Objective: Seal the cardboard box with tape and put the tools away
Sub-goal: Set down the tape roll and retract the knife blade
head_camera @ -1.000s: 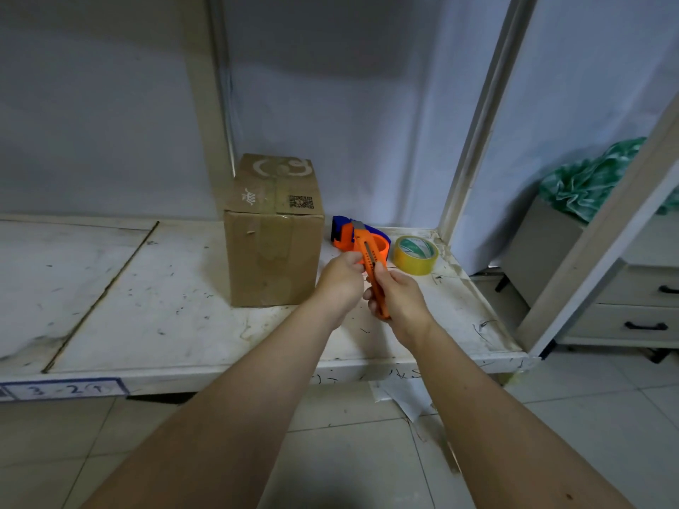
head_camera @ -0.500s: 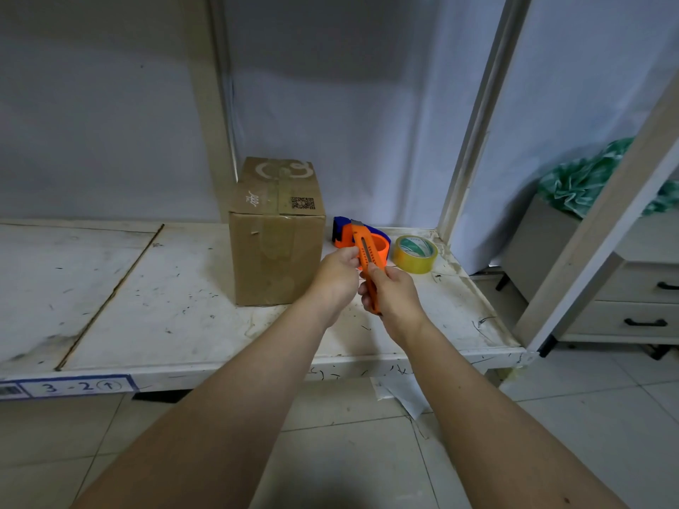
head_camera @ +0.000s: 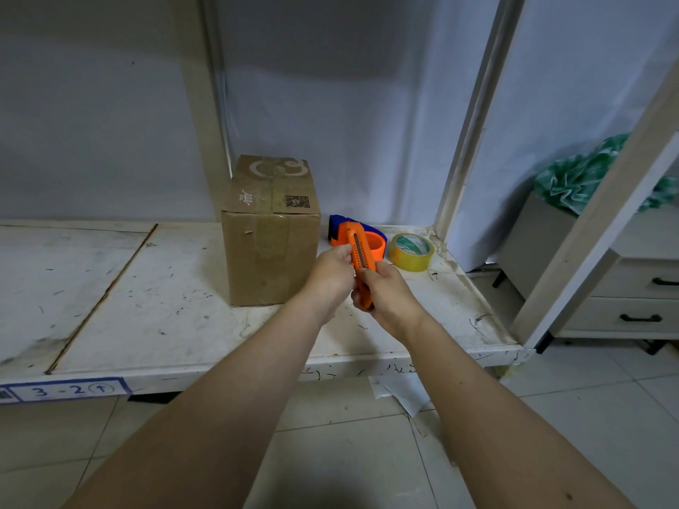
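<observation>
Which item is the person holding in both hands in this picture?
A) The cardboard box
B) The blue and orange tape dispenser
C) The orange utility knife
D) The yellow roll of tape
C: both the left hand and the right hand grip the orange utility knife, while the tape roll, box and dispenser sit untouched on the shelf.
</observation>
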